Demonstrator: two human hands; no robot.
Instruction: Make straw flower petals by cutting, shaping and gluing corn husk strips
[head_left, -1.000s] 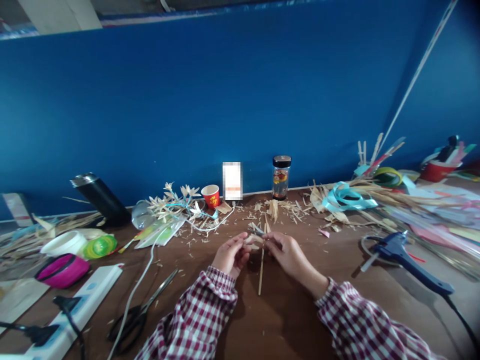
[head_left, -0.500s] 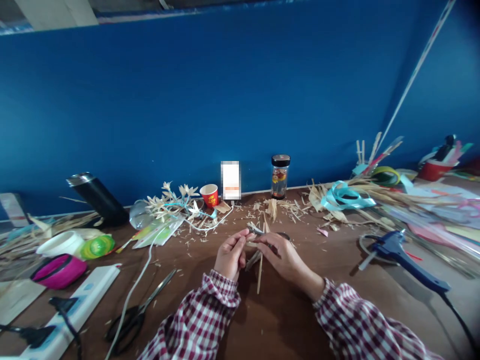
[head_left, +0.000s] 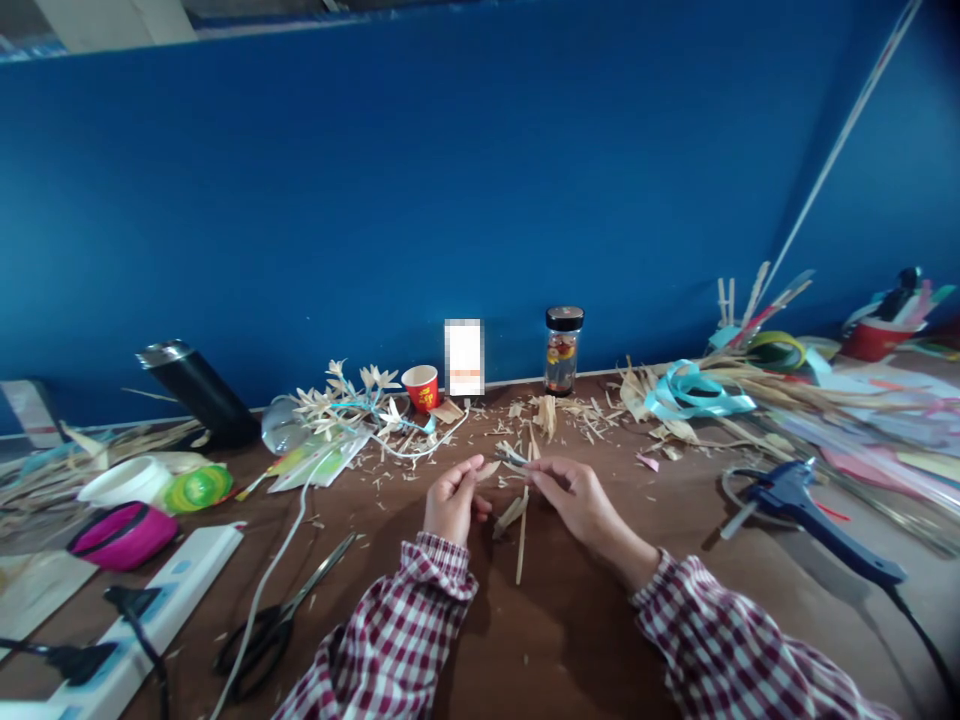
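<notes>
Roughly crosswise, the pale sliver [head_left: 489, 469] points right.

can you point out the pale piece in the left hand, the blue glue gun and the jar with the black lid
Pale piece [head_left: 489, 469]: head view, on its exposed part.
Blue glue gun [head_left: 789, 490]: head view, on its body.
Jar [head_left: 562, 352]: head view, on its side, below the lid.

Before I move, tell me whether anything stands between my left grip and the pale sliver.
Nothing visible does: your left grip pinches the pale sliver, whose free end points toward your right grip.
</notes>
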